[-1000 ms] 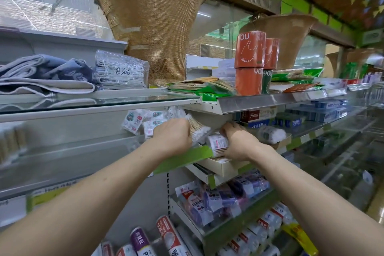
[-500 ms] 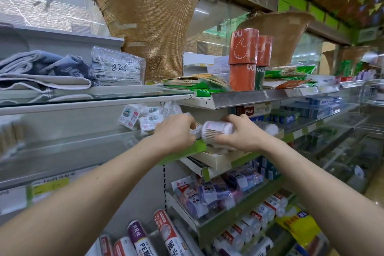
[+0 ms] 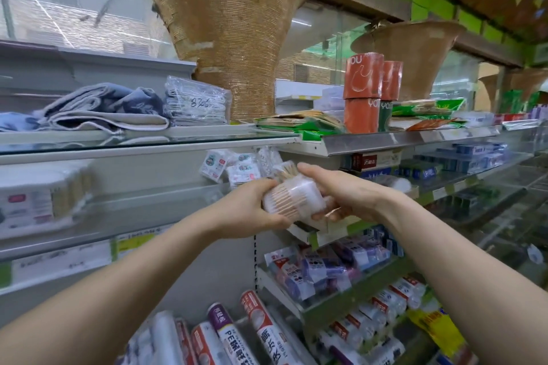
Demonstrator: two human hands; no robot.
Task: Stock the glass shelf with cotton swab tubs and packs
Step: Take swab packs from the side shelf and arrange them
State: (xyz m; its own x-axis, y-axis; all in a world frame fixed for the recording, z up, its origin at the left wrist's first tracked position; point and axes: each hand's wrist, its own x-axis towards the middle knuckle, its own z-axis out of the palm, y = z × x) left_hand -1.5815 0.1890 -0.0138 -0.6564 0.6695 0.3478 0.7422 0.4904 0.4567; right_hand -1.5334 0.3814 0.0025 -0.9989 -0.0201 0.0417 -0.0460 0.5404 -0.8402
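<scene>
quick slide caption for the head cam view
A clear cotton swab tub gripped by left hand and right hand before the glass shelf

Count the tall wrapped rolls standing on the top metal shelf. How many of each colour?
Orange wrapped cylinder rolls: 3
Dark green wrapped cylinder roll: 1
Total: 4
</scene>
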